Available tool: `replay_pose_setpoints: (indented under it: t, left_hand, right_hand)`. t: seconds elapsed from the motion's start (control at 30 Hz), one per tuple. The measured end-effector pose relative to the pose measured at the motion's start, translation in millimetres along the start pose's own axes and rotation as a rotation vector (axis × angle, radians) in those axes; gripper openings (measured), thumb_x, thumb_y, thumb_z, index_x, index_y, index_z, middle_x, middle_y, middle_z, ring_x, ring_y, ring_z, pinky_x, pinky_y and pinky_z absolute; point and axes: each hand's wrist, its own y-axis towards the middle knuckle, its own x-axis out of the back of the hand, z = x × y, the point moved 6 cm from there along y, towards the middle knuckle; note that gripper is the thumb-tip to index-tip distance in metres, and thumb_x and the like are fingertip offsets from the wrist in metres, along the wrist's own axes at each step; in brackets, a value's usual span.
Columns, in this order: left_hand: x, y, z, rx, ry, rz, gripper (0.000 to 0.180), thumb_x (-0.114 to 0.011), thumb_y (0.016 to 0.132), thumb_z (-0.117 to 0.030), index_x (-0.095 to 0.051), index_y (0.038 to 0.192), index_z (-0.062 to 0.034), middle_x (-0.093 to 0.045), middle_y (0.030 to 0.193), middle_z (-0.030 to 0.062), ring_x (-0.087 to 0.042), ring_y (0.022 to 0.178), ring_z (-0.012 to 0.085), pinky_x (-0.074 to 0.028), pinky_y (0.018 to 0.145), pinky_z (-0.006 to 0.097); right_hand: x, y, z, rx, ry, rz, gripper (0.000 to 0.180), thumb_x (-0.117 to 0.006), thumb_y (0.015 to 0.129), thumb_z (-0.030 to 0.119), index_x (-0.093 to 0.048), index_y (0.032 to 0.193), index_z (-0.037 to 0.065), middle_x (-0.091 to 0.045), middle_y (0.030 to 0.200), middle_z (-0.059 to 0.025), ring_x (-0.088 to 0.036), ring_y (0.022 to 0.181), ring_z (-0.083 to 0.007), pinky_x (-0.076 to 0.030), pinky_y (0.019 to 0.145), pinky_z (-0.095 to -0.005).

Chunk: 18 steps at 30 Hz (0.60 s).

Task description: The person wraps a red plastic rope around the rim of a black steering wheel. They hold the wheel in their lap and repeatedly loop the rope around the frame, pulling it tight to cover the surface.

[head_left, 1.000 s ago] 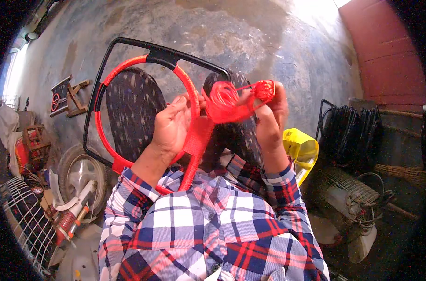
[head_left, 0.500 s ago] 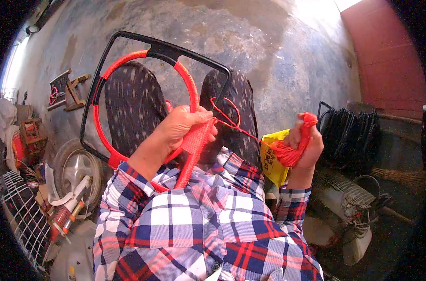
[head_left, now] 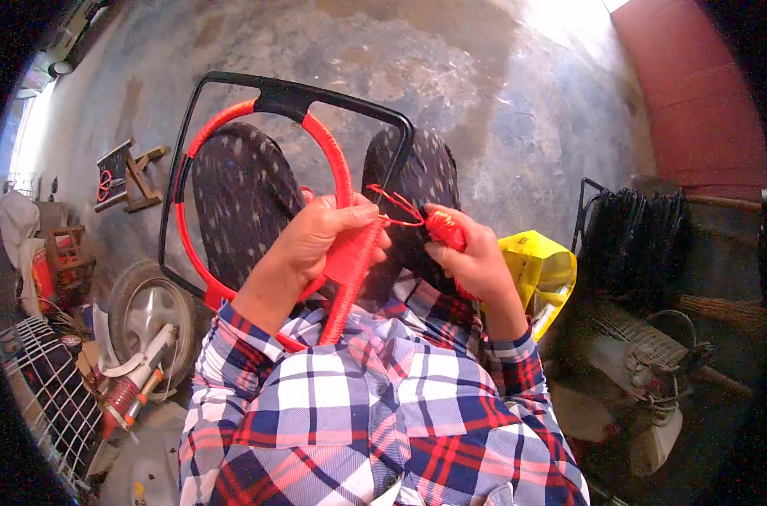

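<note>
Left hand point(head_left: 329, 240) has its grip clamped around the red-wrapped ring point(head_left: 337, 160), right where the wound cord ends on the lap. Right hand point(head_left: 472, 257) has its grip closed on the red cord bundle point(head_left: 445, 228), a thin strand running taut across to the ring. The ring sits inside a black frame point(head_left: 291, 97) resting over the knees, concrete floor point(head_left: 485, 84) beyond.

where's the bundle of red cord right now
In the head view the bundle of red cord sits right of centre, gripped in the right hand, close beside the left hand on the red-wrapped ring, with the yellow bag to its right.
</note>
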Motion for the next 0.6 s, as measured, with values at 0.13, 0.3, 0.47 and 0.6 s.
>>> replay_pose_setpoints:
  t: [0.13,0.3,0.47,0.6]
  left_hand:
    - [5,-5,-3,0.008,-0.038,-0.032,0.016,-0.062,0.094,-0.016,-0.058,0.095,-0.0013,-0.069,0.08,0.0166,-0.07,0.066,0.0255,-0.061,0.06,0.036]
    - [6,-4,-5,0.002,-0.05,-0.012,0.014,-0.063,0.094,-0.015,-0.058,0.097,-0.0024,-0.068,0.08,0.0158,-0.07,0.067,0.0247,-0.061,0.06,0.035]
    - [8,-3,-3,-0.019,-0.082,-0.02,0.012,-0.064,0.092,-0.012,-0.056,0.097,-0.0041,-0.068,0.083,0.0159,-0.07,0.068,0.0256,-0.062,0.06,0.037]
    - [5,-3,-3,-0.006,-0.081,-0.011,0.012,-0.064,0.092,-0.011,-0.055,0.096,-0.0045,-0.068,0.083,0.0159,-0.07,0.068,0.0262,-0.062,0.06,0.038]
  right_hand:
    - [6,0,0,-0.006,-0.15,0.082,0.018,-0.071,0.081,0.011,-0.065,0.096,0.003,-0.056,0.068,0.0016,-0.052,0.056,-0.0068,-0.042,0.051,-0.024]
    - [41,-25,-32,-0.31,0.289,-0.126,0.009,-0.068,0.083,0.013,-0.063,0.086,0.006,-0.052,0.07,0.0059,-0.045,0.061,-0.0053,-0.036,0.054,-0.0248]
    - [68,-31,-61,-0.234,-0.056,-0.144,0.008,-0.065,0.085,0.011,-0.062,0.089,0.004,-0.054,0.07,0.0046,-0.048,0.057,-0.0058,-0.039,0.052,-0.0246]
    - [63,-18,-40,-0.089,-0.187,-0.302,0.027,-0.065,0.085,0.009,-0.063,0.112,0.002,-0.056,0.075,0.0026,-0.051,0.062,-0.0059,-0.042,0.057,-0.0238]
